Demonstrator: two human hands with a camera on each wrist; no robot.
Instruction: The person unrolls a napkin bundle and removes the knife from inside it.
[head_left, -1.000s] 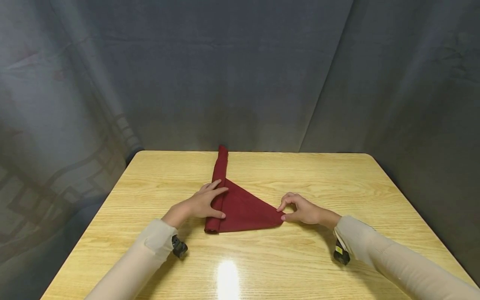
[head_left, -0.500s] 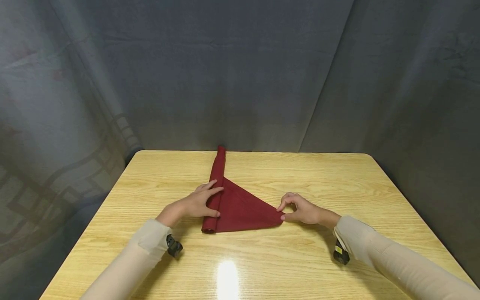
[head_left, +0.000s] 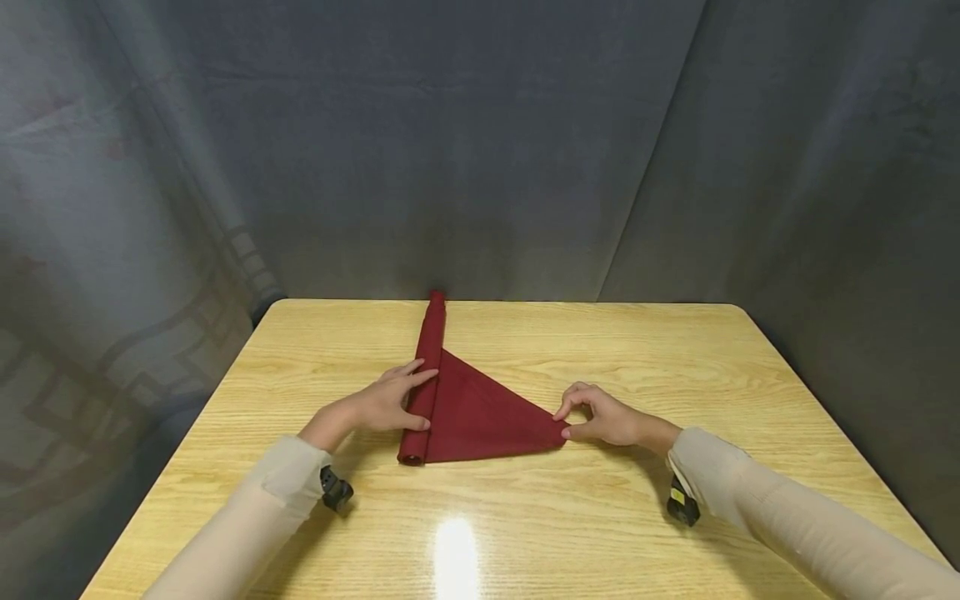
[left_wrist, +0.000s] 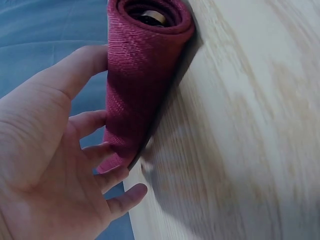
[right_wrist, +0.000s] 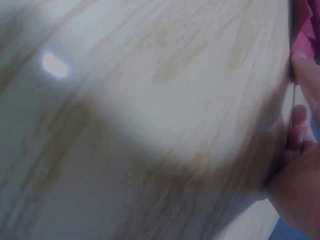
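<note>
A dark red cloth napkin [head_left: 468, 412] lies near the middle of the light wooden surface [head_left: 600, 508]. Its left part is rolled into a long tube that reaches toward the far edge, and its right part lies flat as a triangle with the tip pointing right.

The left hand [head_left: 382, 402] rests on the rolled part. The fingers are nearly straight across the top of the roll and the thumb lies along its near side, so the grip is loose and open, pressing more than clasping. In the left wrist view the roll [left_wrist: 142, 85] sits between thumb and fingers.

The right hand [head_left: 603, 417] pinches the tip of the triangle between thumb and forefinger, it seems; the right wrist view is too blurred to confirm this.

A dark grey curtain [head_left: 480, 150] hangs behind.
</note>
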